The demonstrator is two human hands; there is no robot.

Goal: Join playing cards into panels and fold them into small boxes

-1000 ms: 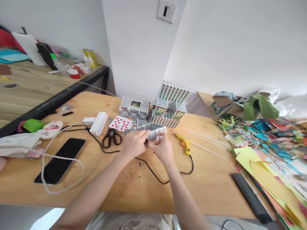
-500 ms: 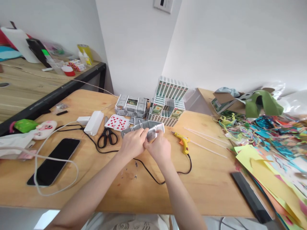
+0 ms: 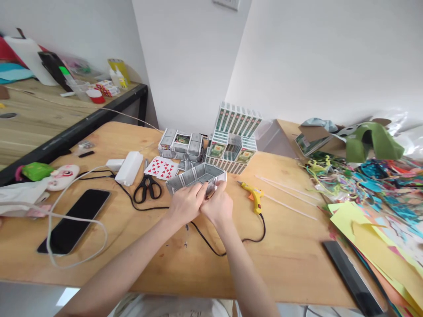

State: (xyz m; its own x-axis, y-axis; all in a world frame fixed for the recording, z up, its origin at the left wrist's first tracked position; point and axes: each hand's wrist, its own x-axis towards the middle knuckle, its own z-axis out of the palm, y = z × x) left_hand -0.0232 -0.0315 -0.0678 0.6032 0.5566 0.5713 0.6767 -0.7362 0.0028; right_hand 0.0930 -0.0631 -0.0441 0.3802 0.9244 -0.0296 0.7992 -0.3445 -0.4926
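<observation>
Both hands grip the near side of a grey patterned tray made of folded cards (image 3: 198, 174), its hollow inside facing up toward me. My left hand (image 3: 187, 203) has its fingers over the near wall. My right hand (image 3: 218, 202) pinches the near right corner, thumb and fingers on the wall. Just behind the tray lie heart playing cards (image 3: 161, 167). Beyond stand a grey card-built box (image 3: 181, 144) and a stacked structure of green-and-white card boxes (image 3: 231, 138). To the right rests a yellow hot glue gun (image 3: 255, 198).
Black scissors (image 3: 147, 188), a white adapter block (image 3: 130, 168) and a phone (image 3: 74, 221) lie to the left. The glue gun's black cable (image 3: 211, 248) runs under my arms. Clear glue sticks (image 3: 291, 193), yellow paper (image 3: 373, 246) and coloured scraps (image 3: 370, 176) lie rightward.
The tray has tilted, so more of its hollow inside now shows. My hands have shifted slightly with it and stay on the near edge.
</observation>
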